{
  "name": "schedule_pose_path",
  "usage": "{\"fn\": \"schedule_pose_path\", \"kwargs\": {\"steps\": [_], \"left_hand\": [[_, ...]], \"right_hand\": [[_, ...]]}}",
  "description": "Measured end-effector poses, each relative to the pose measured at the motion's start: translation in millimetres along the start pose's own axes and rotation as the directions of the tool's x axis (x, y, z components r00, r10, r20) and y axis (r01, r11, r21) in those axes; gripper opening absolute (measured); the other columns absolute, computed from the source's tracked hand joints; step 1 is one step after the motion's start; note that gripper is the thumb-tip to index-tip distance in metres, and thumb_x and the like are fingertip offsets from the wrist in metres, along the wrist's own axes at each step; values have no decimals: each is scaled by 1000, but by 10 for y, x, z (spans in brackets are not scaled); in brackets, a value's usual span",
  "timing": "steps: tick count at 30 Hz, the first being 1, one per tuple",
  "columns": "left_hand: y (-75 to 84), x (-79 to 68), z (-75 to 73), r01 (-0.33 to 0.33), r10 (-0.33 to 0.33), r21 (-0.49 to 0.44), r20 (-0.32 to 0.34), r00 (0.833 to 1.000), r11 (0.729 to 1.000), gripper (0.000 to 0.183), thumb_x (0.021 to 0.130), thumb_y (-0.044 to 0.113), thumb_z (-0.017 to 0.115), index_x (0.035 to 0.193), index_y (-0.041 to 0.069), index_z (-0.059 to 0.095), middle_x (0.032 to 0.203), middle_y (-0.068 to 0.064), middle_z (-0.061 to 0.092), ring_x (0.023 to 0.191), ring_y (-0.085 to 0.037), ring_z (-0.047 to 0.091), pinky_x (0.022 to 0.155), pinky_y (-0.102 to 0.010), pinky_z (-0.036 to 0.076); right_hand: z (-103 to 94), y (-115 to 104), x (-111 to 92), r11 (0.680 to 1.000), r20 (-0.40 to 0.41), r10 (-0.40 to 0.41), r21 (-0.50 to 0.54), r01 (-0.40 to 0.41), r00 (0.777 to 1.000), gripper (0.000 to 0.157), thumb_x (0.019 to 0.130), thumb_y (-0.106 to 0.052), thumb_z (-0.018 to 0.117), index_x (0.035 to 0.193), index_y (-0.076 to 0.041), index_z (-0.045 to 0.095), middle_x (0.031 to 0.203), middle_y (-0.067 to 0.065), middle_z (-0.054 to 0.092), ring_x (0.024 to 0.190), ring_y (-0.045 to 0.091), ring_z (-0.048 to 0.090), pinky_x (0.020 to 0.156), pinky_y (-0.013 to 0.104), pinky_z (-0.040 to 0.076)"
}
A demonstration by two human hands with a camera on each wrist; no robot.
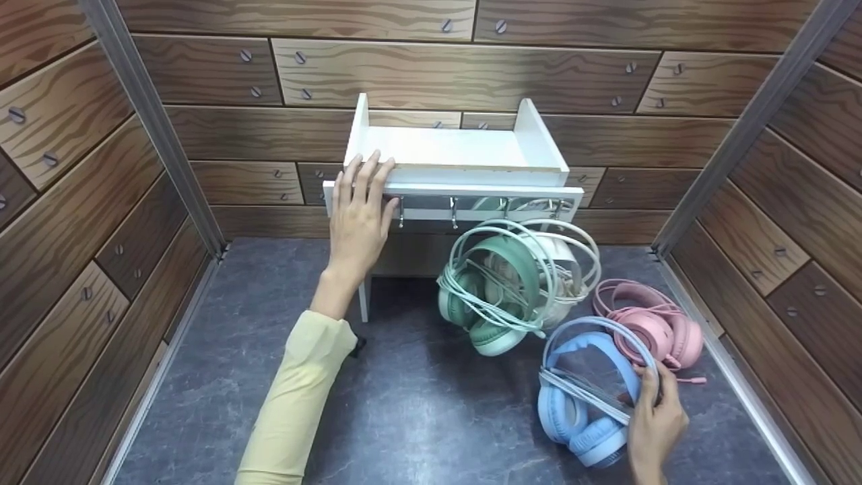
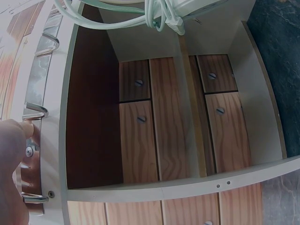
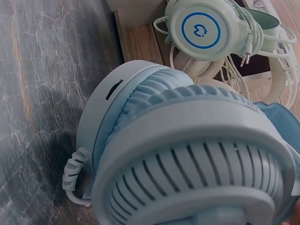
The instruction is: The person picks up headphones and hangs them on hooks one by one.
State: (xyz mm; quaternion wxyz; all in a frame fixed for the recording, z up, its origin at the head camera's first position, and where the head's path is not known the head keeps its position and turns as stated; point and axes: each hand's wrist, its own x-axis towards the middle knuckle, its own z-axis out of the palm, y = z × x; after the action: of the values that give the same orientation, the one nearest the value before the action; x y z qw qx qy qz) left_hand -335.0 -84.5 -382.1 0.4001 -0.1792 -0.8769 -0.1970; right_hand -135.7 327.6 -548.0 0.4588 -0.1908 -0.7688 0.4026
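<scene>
My left hand rests with extended fingers on the left end of a white shelf's front rail, which carries several metal hooks. My right hand grips the band of a pair of blue headphones, held low at the front right. In the right wrist view the blue ear cups fill the foreground. Green headphones hang from the rail's right part, their cable bundled. Behind them, cream headphones hang at the rail's right end, partly hidden.
Pink headphones lie on the dark floor panel at the right, beside the blue pair. Wood-patterned walls enclose the space on three sides, with metal posts at the corners. The shelf stands against the back wall.
</scene>
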Motion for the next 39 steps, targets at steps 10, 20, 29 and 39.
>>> {"fn": "schedule_pose_path", "kwargs": {"steps": [10,20,29,39], "left_hand": [[-3,-2,0,-1,1,8,1,1000,1000,54,104,31,55,155,22,38,163,-3,33,153,-26,19,125,-48,13],[-2,11,-6,-5,5,1,-3,1000,1000,56,103,30,57,155,23,38,163,-2,32,153,-27,20,125,-46,12],[-6,3,3,-1,1,-6,-5,1000,1000,56,102,30,57,155,23,39,163,-2,32,153,-26,20,125,-46,13],[-3,-2,3,-4,3,-5,-8,1000,1000,56,102,30,57,155,23,39,163,-2,33,152,-26,20,125,-45,13]], "right_hand": [[-41,-107,20,1000,-19,26,-10,-26,999,26,103,-22,60,117,-5,72,86,-42,56,85,-21,48,76,17,37],[-103,-168,56,999,-28,0,-33,-1,1000,27,103,-22,59,121,-6,72,83,-50,51,67,-18,45,67,29,37],[-164,-229,57,1000,-19,-12,-25,11,1000,26,103,-18,58,122,-6,72,87,-49,54,67,-22,48,64,11,36],[-240,-276,69,1000,-2,-13,14,13,1000,26,104,-19,57,117,-2,73,88,-39,61,59,-12,49,58,6,37]]}}
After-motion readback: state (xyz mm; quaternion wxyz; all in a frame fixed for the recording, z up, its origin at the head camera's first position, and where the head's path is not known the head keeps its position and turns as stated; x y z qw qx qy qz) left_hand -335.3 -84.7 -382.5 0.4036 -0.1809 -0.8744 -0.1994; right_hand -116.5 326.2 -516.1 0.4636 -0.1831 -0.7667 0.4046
